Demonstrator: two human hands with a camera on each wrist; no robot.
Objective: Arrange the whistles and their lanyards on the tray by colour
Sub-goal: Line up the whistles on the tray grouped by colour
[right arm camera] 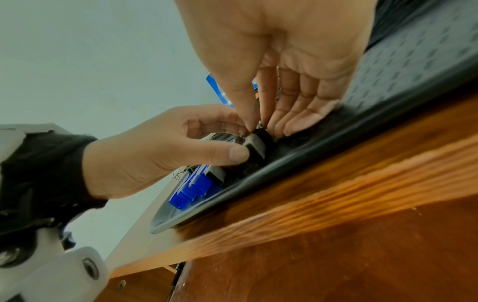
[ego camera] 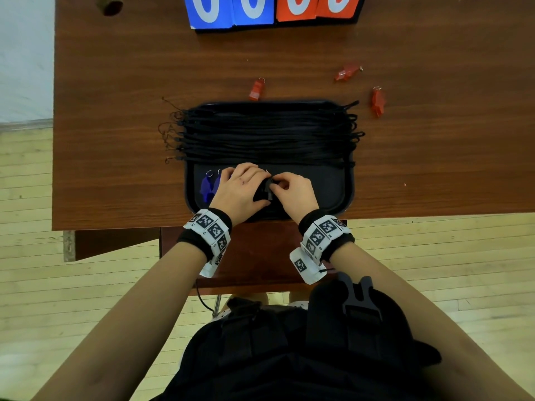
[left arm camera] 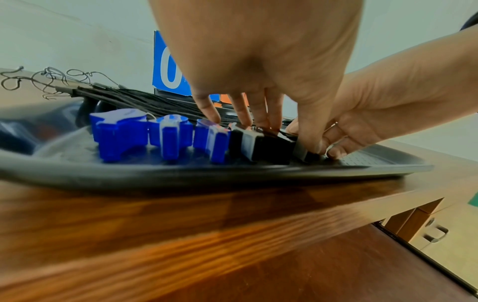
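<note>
A black tray (ego camera: 348, 192) lies near the table's front edge. Black lanyards (ego camera: 266, 134) lie side by side across its far half. Three blue whistles (left arm camera: 119, 137) stand in a row at the tray's front left, with black whistles (left arm camera: 261, 145) right beside them. My left hand (ego camera: 240, 183) reaches over the black whistles, its thumb (right arm camera: 238, 153) and fingers gripping one black whistle (right arm camera: 254, 146). My right hand (ego camera: 289, 189) pinches the same whistle's far end between thumb and forefinger. Three red whistles (ego camera: 256, 89) (ego camera: 347, 72) (ego camera: 377, 102) lie on the table beyond the tray.
A blue and red flip scoreboard (ego camera: 272, 10) stands at the table's far edge. A brown object (ego camera: 111, 4) sits at the far left corner. The wooden table (ego camera: 115, 111) ends just in front of the tray. The tray's front right (ego camera: 324, 186) holds nothing.
</note>
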